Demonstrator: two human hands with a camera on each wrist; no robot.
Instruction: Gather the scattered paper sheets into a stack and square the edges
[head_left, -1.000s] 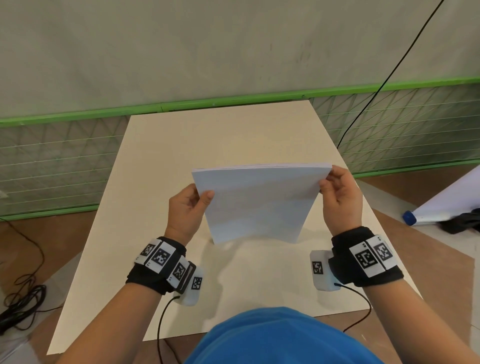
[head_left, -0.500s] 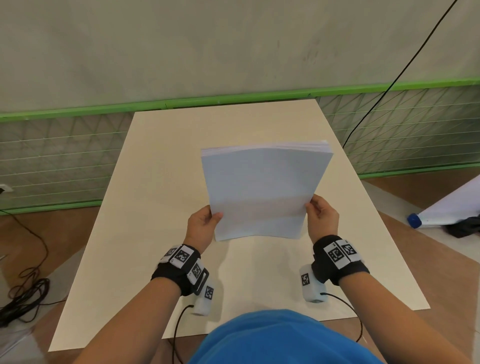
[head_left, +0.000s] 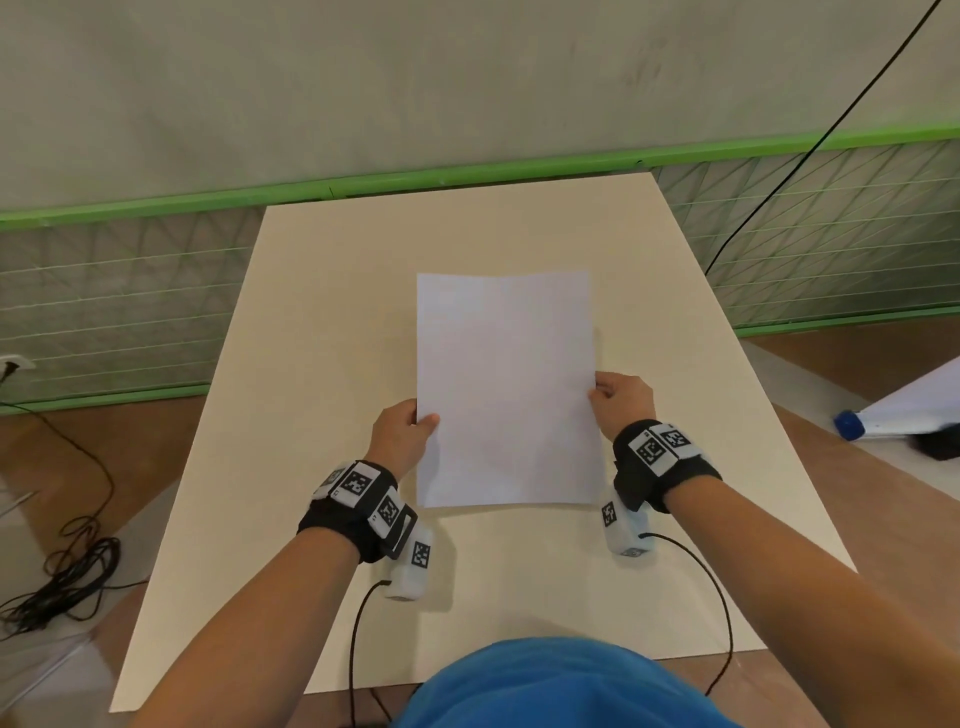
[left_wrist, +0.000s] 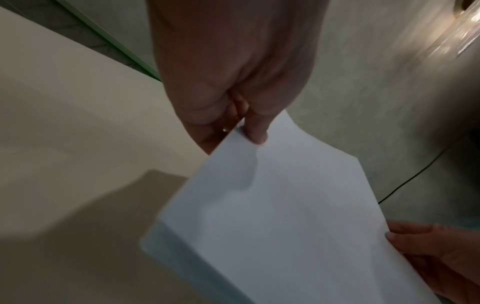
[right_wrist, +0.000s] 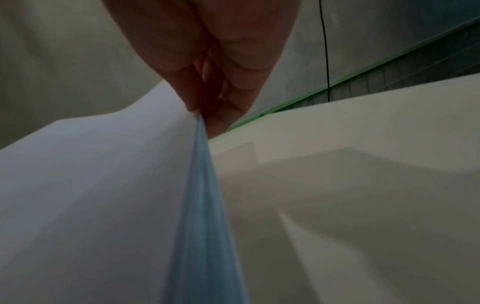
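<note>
A stack of white paper sheets (head_left: 506, 389) lies lengthwise over the middle of the beige table (head_left: 322, 332), its far end bowed slightly. My left hand (head_left: 415, 422) pinches its left long edge, thumb on top. My right hand (head_left: 597, 391) pinches the right long edge. In the left wrist view the thumb (left_wrist: 255, 131) presses on the stack (left_wrist: 272, 216), and the right hand's fingers (left_wrist: 426, 244) show at the far edge. The right wrist view shows the stack's layered edge (right_wrist: 205, 205) running up into my right hand's fingers (right_wrist: 192, 90).
A green-framed wire fence (head_left: 810, 249) and a grey wall stand behind the table. A black cable (head_left: 810, 150) hangs at the right. Coiled cables (head_left: 62, 582) lie on the floor at left. A rolled white sheet with a blue cap (head_left: 852, 423) lies on the floor at right.
The stack stood upright in both hands, held by its sides. It has tipped away from me and now lies nearly flat, lengthwise. Both hands slid down toward its near half.
</note>
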